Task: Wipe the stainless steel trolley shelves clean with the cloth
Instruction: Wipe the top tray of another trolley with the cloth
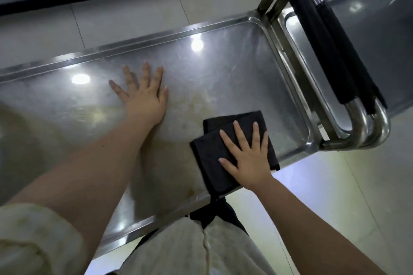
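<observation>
Left hand (145, 100): lies flat on the bare steel with fingers straight and spread, holding nothing. It is probably a brace, steadying the trolley and taking some of the person's weight as they lean in.
Right hand (248, 158): palm down on the cloth with fingers straight and fanned, pressing rather than gripping. This spreads pressure across the whole pad.
Hands together: well apart, neither one clamped on anything.
Cloth (210, 158): dark and folded into a thick pad. It lies on the top shelf beside the near rim, toward the handle end, and its near edge reaches the rim.
Top shelf (223, 78): a shallow rimmed steel tray. Yellowish smears (192, 105) lie between the hands, just beside the cloth.
Push handle (321, 51): steel tubing with black grip sleeves at the shelf's right end, untouched.
Step in hand: wiping the top shelf, it seems, with the smears a likely next patch.
Lower shelves: hidden.
</observation>
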{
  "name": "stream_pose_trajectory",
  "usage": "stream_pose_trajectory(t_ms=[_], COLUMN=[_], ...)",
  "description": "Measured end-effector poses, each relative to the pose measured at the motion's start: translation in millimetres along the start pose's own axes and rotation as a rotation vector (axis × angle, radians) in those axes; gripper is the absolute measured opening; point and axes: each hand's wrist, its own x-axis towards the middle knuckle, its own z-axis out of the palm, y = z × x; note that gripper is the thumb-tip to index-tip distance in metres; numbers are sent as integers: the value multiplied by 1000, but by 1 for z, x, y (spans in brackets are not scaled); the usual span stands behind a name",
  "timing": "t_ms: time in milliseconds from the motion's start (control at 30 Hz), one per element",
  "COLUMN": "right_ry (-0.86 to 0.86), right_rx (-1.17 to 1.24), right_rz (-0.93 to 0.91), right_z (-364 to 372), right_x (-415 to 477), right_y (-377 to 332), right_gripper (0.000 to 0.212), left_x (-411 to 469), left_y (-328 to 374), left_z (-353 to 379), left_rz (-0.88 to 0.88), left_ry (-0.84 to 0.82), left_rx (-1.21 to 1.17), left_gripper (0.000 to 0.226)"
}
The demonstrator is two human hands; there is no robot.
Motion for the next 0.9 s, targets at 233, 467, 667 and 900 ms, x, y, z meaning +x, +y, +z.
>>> stream_pose_trajectory(t_ms=[233, 467, 667, 900], right_ry=[48, 88, 79, 57], right_rx=[-30, -78, -73, -4], right_rz=[-4, -58, -117, -175], right_z=[-17, -77, -77, -18], right_x=[62, 259, 262, 81], right_y=[-2, -21, -19, -15], right_gripper=[72, 71, 71, 70], left_x=[6, 9, 10, 10], left_y=[-9, -7, -4, -5], left_z=[6, 10, 5, 6], left_rz=[21, -57, -100, -103], left_ry=[15, 23, 12, 18], left_rx=[7, 19, 16, 6], left_gripper=[56, 61, 59, 58])
